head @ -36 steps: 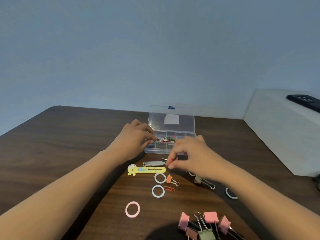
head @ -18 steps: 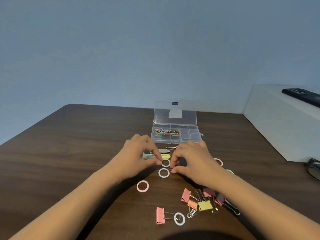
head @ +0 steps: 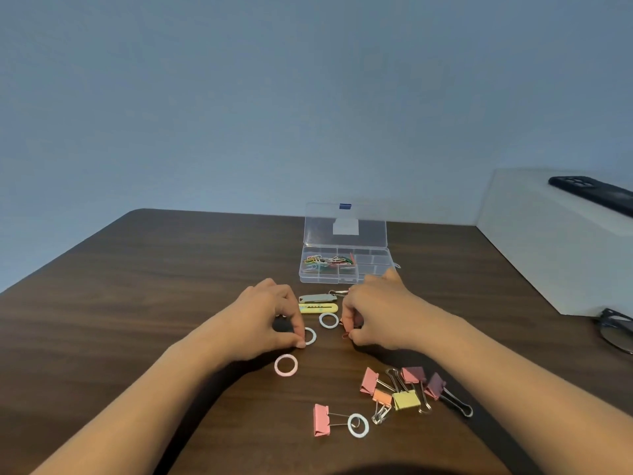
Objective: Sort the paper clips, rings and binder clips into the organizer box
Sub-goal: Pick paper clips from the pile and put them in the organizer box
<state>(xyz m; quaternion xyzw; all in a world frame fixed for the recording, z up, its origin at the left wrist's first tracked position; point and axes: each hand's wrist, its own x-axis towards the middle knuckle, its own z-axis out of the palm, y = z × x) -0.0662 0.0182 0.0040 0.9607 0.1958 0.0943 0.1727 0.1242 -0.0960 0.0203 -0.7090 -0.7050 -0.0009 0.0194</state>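
Note:
The clear organizer box stands open at the back of the table, lid upright, with coloured paper clips in its left compartments. My left hand pinches the left edge of a white ring that lies on the table. My right hand is closed, its fingertips on a red paper clip. Another white ring lies between the hands and a pink ring just below my left hand. A pile of binder clips sits near my right forearm. A pink binder clip lies beside a third white ring.
A yellow cutter and a grey one lie between the hands and the box. A white block with a dark phone on it stands at the right, with glasses beside it. The table is dark wood.
Both hands have drawn back from the box to the loose items. My left fingers have shifted to the nearer white ring and my right fingers have closed on the red paper clip.

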